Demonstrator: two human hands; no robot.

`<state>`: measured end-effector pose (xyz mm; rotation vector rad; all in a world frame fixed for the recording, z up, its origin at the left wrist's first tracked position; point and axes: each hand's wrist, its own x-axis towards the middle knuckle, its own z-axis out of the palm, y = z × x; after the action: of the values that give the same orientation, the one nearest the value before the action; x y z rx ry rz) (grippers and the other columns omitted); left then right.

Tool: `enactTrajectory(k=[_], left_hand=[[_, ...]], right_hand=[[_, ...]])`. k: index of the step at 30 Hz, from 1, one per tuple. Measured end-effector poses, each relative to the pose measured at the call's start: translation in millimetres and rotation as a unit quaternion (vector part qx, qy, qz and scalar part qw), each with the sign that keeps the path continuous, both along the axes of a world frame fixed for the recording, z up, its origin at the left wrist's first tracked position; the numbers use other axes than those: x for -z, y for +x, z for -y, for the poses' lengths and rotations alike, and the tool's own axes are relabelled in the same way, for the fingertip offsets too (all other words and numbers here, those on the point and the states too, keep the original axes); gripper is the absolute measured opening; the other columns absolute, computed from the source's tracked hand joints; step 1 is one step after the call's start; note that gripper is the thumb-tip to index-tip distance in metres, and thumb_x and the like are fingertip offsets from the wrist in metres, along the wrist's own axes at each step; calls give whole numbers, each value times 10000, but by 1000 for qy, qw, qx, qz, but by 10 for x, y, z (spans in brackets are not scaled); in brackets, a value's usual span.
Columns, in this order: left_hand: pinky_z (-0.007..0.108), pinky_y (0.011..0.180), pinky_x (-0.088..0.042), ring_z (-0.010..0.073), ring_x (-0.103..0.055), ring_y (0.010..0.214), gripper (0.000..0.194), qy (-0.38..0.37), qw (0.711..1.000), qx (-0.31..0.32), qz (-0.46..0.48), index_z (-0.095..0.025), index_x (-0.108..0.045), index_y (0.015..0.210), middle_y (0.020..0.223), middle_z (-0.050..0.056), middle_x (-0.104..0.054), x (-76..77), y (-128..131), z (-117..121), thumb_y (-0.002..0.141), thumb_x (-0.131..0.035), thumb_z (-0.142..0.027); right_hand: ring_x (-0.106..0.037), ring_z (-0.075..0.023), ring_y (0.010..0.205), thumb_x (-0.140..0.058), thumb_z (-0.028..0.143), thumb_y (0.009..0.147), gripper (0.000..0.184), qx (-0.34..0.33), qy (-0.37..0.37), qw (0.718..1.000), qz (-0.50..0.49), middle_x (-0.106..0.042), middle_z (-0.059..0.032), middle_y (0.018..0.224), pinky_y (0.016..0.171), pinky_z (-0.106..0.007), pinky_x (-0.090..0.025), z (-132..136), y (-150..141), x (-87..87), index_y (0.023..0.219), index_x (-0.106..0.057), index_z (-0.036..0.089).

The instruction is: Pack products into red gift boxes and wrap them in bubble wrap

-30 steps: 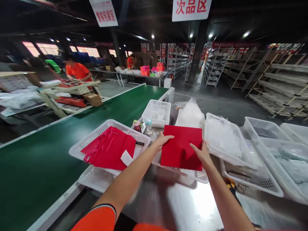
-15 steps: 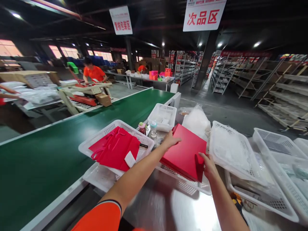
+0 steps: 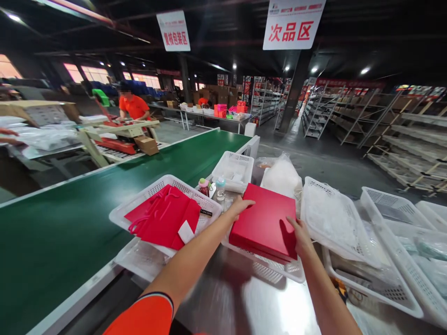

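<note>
Between my two hands is a large flat red box (image 3: 264, 221), over a white perforated basket (image 3: 281, 273). My left hand (image 3: 241, 206) grips its left edge, thumb on the lid. At the right edge my right hand (image 3: 301, 232) holds on, thumb on top and the other fingers mostly hidden. Whether the box rests on the basket or is held just above it, I cannot tell. To the left, a red paper bag (image 3: 165, 214) with rope handles lies in another white basket (image 3: 120, 215), along with a white slip of paper (image 3: 186, 231) and a black label.
A green conveyor belt (image 3: 70, 223) runs along the left. Small bottles (image 3: 220, 188) and a white basket (image 3: 233, 165) stand behind the box. White baskets (image 3: 337, 218) with plastic packaging line the right. A person in orange (image 3: 134, 107) works beyond the belt.
The red box has levelled and turned slightly between my hands, its front side showing more. Both hands keep their hold. The whole view has shifted a little.
</note>
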<state>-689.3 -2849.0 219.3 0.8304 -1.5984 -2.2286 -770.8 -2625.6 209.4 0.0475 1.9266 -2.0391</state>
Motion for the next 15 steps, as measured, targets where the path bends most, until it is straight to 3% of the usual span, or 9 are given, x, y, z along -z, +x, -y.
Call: enactTrajectory(k=[3, 7, 11, 13, 15], left_hand=[[340, 661, -588, 226, -700, 714, 337, 27, 1000, 14, 2, -196, -603, 931, 718, 24, -690, 48, 10, -27, 676, -819, -235], [359, 662, -599, 207, -693, 671, 472, 41, 999, 4, -10, -220, -530, 1056, 748, -9, -694, 65, 11, -8, 682, -817, -213], [364, 681, -601, 214, -708, 712, 604, 55, 998, -1, -14, -223, -513, 1110, 856, 22, -718, 67, 22, 69, 639, -887, -281], [352, 694, -602, 219, -719, 742, 593, 67, 998, 1, -15, -204, -547, 1094, 890, 51, -729, 79, 43, 79, 634, -903, -326], [354, 702, -605, 231, -727, 757, 515, 84, 996, 12, -18, -176, -590, 1051, 881, 82, -735, 95, 66, 64, 667, -886, -351]], right_hand=[[-699, -259, 777, -800, 405, 603, 387, -59, -5, 998, 6, -749, -46, 871, 618, -341, -558, 12, 2, -188, 930, -671, 244], [-696, -242, 778, -814, 373, 578, 361, -102, -11, 995, 10, -760, -46, 884, 548, -285, -502, -49, 3, -245, 879, -680, 225], [-655, -189, 717, -830, 390, 583, 396, -64, -8, 998, -5, -725, 3, 849, 512, -248, -467, -47, 24, -166, 892, -632, 242], [-662, -194, 743, -851, 381, 589, 432, -39, 5, 998, -39, -720, 6, 856, 544, -259, -495, -7, 39, -177, 937, -629, 253], [-680, -216, 798, -861, 358, 595, 442, -56, 9, 996, -68, -737, -15, 900, 593, -279, -524, 31, 47, -231, 965, -649, 245]])
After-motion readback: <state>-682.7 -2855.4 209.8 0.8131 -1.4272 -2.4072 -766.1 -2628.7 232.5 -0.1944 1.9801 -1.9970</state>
